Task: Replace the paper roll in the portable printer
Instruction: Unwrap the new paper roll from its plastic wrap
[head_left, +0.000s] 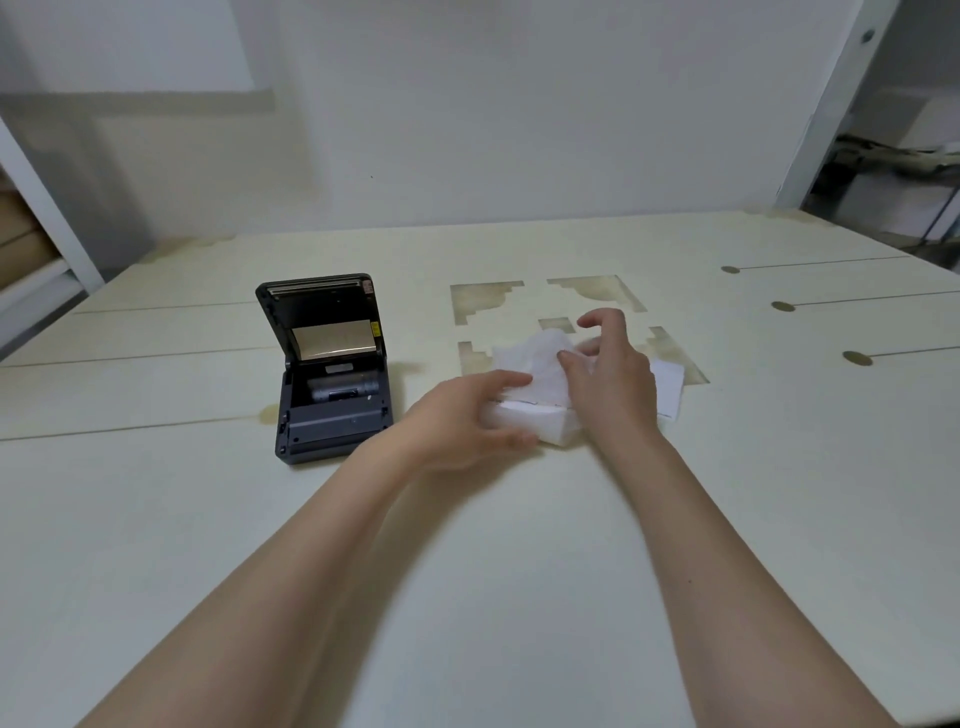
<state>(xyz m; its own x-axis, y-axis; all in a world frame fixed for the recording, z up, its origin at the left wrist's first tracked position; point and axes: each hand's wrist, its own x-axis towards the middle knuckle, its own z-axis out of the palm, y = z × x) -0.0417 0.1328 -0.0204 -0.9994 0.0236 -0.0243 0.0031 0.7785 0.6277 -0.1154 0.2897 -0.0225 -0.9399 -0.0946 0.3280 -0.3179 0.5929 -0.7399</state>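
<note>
A pale table (208, 519) fills most of the view, its top crossed by thin seams and marked with stepped, stained patches to the right of the printer. The printer (332, 384), dark grey, sits on the table left of centre. Its lid (324, 317) stands open and upright at the back, a shiny panel on its inner face. In the open bay below the lid lies a grey cylinder (345, 387); whether that is a spindle or a spent core cannot be told.

Just right of the printer, near but not touching it, lies a white box (540, 421) with white wrapping paper (540, 364) spread up out of its top. A flat white sheet (667, 384) lies beyond the box, on the side away from the printer. No paper roll can be made out in the box; the wrapping and hands cover it.

The left hand (462, 421) rests on the box's end nearer the printer, fingers half curled, thumb on the wrapping's edge. The right hand (608, 374) is over the box's far end, thumb and a finger pinching the wrapping, the other fingers loosely spread and lifted. Both forearms are bare.
</note>
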